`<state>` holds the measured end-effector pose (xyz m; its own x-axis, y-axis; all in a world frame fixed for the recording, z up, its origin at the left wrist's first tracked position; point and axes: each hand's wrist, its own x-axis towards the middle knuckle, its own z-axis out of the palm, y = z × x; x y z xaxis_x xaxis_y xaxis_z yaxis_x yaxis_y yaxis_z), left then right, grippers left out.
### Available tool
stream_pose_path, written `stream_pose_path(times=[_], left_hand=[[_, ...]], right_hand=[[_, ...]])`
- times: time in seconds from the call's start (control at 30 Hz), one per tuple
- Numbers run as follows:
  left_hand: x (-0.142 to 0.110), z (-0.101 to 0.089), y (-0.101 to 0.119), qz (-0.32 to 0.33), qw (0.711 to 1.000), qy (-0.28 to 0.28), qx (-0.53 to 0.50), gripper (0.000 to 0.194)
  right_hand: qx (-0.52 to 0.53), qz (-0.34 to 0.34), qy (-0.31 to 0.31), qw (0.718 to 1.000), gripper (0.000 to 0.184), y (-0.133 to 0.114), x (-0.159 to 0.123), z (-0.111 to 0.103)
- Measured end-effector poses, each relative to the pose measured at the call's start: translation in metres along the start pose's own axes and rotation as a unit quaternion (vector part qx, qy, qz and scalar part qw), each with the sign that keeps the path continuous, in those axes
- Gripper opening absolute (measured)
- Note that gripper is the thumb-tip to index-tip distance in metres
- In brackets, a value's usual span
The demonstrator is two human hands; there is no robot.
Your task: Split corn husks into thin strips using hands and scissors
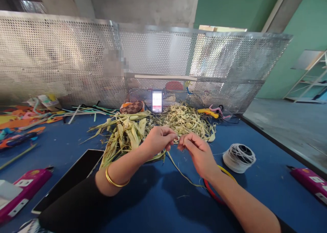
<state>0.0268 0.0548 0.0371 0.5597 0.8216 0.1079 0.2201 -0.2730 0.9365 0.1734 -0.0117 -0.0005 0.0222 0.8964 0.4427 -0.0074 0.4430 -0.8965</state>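
My left hand (162,139), with a gold bangle on the wrist, is closed in a pinch above the table. A thin strip of corn husk (180,171) trails from beneath its fingers towards a red and yellow ring (212,193). My right hand (196,149) is also closed in a pinch, its fingertips close to the left ones. What lies between the right fingers is too small to make out. Behind the hands are a bundle of corn husks (127,132) and a heap of shredded husk (189,120). My right forearm partly hides the ring.
A spool of white string (239,158) stands right of my right hand. To the left lie a dark tablet-like slab (74,176) and a magenta power strip (25,192); another power strip (310,182) is far right. A lit phone (156,102) stands before the perforated metal screen (158,52).
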Motion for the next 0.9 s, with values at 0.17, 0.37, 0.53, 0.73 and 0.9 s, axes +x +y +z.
stream_pose_path(times=[0.17,0.37,0.53,0.73,0.9], left_hand=[[-0.005,0.006,-0.004,0.111,0.937,0.015,0.332,0.019],[-0.011,-0.02,0.01,0.05,0.94,-0.326,0.088,0.011],[-0.005,-0.013,0.005,0.01,0.968,-0.197,-0.152,0.015],[0.0,0.012,-0.01,-0.019,1.0,0.012,-0.009,0.016],[-0.01,0.007,-0.003,0.123,0.934,-0.011,0.334,0.022]], right_hand=[[-0.302,-0.087,-0.103,0.944,0.016,-0.005,-0.003,-0.008],[0.013,0.081,-0.199,0.977,0.021,-0.01,0.004,-0.02],[0.247,0.141,-0.053,0.957,0.02,0.0,0.005,-0.007],[-0.094,-0.023,0.023,0.995,0.016,0.005,-0.001,-0.001],[-0.412,-0.134,-0.115,0.894,0.017,-0.007,-0.003,-0.011]])
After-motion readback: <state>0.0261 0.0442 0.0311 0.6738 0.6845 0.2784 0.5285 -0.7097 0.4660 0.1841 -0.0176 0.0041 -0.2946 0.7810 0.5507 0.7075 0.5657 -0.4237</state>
